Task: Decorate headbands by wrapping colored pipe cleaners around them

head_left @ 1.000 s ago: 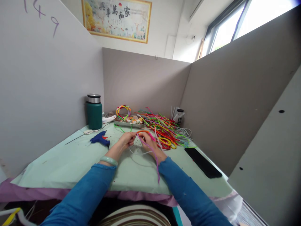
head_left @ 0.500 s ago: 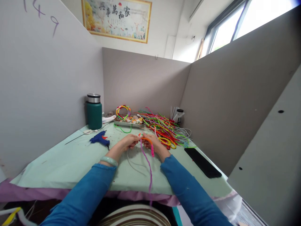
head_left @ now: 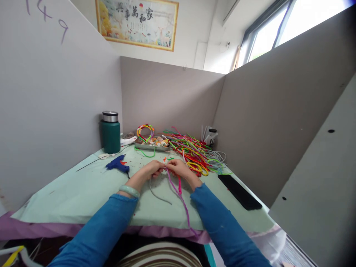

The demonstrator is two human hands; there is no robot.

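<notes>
Over the middle of the table my left hand (head_left: 154, 169) and my right hand (head_left: 178, 167) meet with fingertips pinched together. Between them is the top of a purple fuzzy cord (head_left: 182, 202), which hangs down past the table's front edge. A shorter pink-red cord (head_left: 179, 185) dangles below my right hand. From under my left hand a thin grey cord (head_left: 158, 197) curves down over the tablecloth. Both hands are closed; the exact spot where the cords join is hidden by the fingers. Small orange and green scraps (head_left: 168, 159) lie just beyond the fingertips.
A blue glue gun (head_left: 119, 163) and a green flask (head_left: 110, 135) stand left. Behind are a metal tray (head_left: 155, 148) of small pieces, a braided multicoloured ring (head_left: 138, 134) and a heap of coloured cords (head_left: 191, 148). A black phone-like slab (head_left: 239, 192) lies right.
My right hand has turned over the cords, so the orange stretch no longer shows. The purple cord's lower end has swung to the right, and the grey cord shows as one strand.
</notes>
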